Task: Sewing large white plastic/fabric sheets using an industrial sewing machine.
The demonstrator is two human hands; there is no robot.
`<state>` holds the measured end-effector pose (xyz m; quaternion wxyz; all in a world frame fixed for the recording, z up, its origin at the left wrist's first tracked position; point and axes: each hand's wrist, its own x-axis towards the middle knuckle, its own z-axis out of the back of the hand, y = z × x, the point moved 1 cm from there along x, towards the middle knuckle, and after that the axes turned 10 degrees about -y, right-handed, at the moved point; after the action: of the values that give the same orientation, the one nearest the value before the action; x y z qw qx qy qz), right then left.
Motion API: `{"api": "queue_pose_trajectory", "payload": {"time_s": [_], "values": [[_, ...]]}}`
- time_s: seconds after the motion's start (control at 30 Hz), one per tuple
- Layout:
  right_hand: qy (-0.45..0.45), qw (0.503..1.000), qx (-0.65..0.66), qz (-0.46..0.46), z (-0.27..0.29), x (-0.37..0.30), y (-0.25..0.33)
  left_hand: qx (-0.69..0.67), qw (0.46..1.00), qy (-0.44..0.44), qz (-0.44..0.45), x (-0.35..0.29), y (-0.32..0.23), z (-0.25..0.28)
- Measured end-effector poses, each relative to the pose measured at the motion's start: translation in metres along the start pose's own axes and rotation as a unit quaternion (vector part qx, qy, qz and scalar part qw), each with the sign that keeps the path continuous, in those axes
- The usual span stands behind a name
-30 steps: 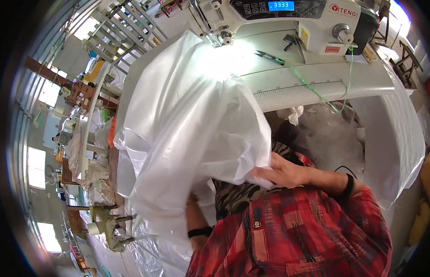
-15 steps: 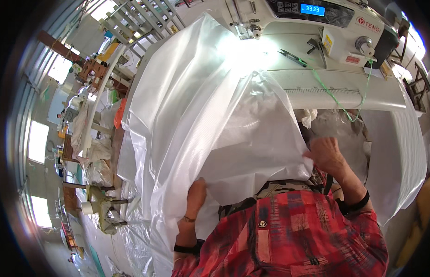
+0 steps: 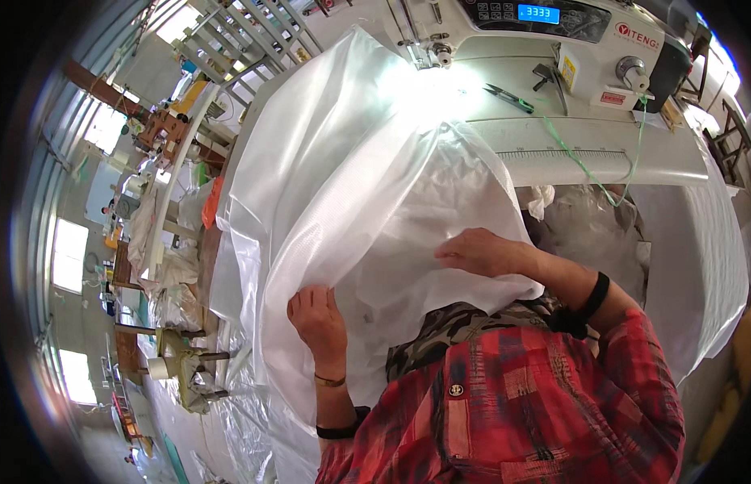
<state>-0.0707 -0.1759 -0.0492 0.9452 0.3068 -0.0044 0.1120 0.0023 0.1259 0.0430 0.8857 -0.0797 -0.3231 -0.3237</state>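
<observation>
A large white translucent plastic sheet [image 3: 327, 218] runs from under the lit needle area of a sewing machine [image 3: 545, 28] down toward my lap, with long folds in it. My left hand [image 3: 317, 323] is closed on a fold at the sheet's near left part, knuckles up. My right hand [image 3: 482, 252] is above the sheet's middle right, its fingers pressed together and pointing left. What those fingers pinch, if anything, cannot be made out. Bright light washes out the place where the sheet meets the needle.
Black thread snips [image 3: 509, 98] lie on the machine bed, right of the needle. Green thread [image 3: 581, 165] trails over a marked scale [image 3: 569, 160] on the rounded front edge. More white sheeting [image 3: 690, 258] hangs at the right. A metal rack [image 3: 246, 40] stands at the back left.
My right hand has moved left from the sheet's right edge to over its middle. My left hand has shifted slightly left and up, and the fold near it has spread.
</observation>
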Motion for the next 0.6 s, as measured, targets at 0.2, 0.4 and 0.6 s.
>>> {"api": "queue_pose_trajectory", "payload": {"time_s": [0.2,0.4,0.6], "values": [[-0.022,0.913,0.407,-0.002,0.011,0.043,0.069,-0.635,0.598,-0.012,0.489,0.01,-0.008,0.043],[0.149,0.788,0.597,0.032,0.011,0.016,0.118,-0.554,0.754,0.061,0.348,0.016,-0.026,0.048],[0.104,0.829,0.545,0.068,0.015,-0.013,0.146,-0.406,0.912,0.016,-0.054,0.028,-0.04,0.057]]}}
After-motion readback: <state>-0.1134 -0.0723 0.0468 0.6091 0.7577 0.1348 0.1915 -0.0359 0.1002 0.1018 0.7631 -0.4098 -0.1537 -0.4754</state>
